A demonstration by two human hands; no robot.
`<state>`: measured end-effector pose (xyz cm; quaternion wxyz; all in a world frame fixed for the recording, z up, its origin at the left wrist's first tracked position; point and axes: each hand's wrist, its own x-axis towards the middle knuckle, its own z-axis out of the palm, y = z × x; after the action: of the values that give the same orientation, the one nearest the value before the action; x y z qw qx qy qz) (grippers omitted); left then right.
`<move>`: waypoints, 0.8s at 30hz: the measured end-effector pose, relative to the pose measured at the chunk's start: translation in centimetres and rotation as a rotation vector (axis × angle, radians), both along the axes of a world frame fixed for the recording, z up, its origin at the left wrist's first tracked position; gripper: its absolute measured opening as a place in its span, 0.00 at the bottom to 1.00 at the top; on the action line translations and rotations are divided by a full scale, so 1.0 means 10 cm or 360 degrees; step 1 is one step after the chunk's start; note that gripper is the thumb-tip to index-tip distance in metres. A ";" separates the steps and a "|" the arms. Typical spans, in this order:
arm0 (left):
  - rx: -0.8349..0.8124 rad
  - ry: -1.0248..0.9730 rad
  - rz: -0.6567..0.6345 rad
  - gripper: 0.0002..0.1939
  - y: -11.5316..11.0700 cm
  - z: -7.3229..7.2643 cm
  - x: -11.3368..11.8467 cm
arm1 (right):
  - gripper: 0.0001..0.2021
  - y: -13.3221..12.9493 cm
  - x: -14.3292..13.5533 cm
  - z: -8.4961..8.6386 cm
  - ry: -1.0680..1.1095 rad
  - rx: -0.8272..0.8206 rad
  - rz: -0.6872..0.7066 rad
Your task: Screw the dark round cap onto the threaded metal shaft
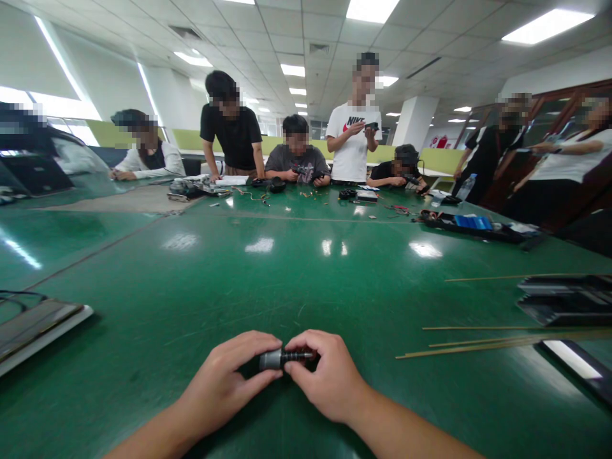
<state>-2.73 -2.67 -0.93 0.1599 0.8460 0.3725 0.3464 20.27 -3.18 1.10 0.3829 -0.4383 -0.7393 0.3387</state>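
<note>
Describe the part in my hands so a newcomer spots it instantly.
At the green table, find the wearer's left hand and right hand. They hold the part: a grey cylinder with a thinner, ringed shaft, unlike the long, plain sticks at right.

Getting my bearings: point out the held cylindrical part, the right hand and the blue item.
Cylindrical part (271, 360): head view, on its grey body.
Right hand (333, 371): head view, back of the hand.
Blue item (472, 222): head view, near its middle.

Note that your cylinder (270, 360) looks metallic and smooth; your table (205, 287) is glossy; the sticks (478, 328) look wooden.
</note>
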 end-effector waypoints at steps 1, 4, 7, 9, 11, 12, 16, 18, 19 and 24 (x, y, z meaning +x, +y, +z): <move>-0.0003 0.0002 0.0006 0.19 0.00 0.00 0.00 | 0.08 0.00 0.00 0.00 -0.0005 -0.0005 -0.0002; 0.0003 -0.0002 0.0013 0.18 0.00 0.00 0.00 | 0.07 0.00 0.00 -0.01 -0.0018 -0.0018 -0.0009; 0.0020 -0.0014 0.0005 0.17 0.00 0.00 0.00 | 0.06 0.00 0.01 0.00 -0.0033 -0.0025 -0.0002; 0.0023 -0.0017 0.0004 0.18 0.00 0.01 0.00 | 0.06 0.00 0.01 0.00 -0.0032 -0.0032 0.0005; 0.0019 -0.0015 0.0003 0.18 0.00 0.02 0.00 | 0.06 0.00 0.01 0.00 -0.0023 -0.0043 0.0013; 0.0012 -0.0010 0.0000 0.18 0.00 0.02 0.00 | 0.06 0.00 0.01 0.00 -0.0019 -0.0048 0.0018; -0.0015 -0.0016 -0.0027 0.18 -0.01 0.04 0.01 | 0.06 0.00 0.01 -0.01 -0.0028 -0.0052 0.0033; -0.0017 -0.0029 -0.0042 0.18 -0.02 0.03 0.01 | 0.06 0.00 0.01 -0.01 -0.0029 -0.0054 0.0039; -0.0019 -0.0031 -0.0046 0.19 -0.02 0.03 0.01 | 0.05 0.00 0.01 -0.01 -0.0028 -0.0055 0.0041; -0.0018 -0.0026 -0.0054 0.20 -0.03 0.04 0.00 | 0.04 0.00 0.01 -0.01 -0.0035 -0.0042 0.0039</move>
<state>-2.68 -2.94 -0.56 0.1735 0.8484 0.3588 0.3484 20.36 -3.14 0.99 0.3647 -0.4379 -0.7443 0.3482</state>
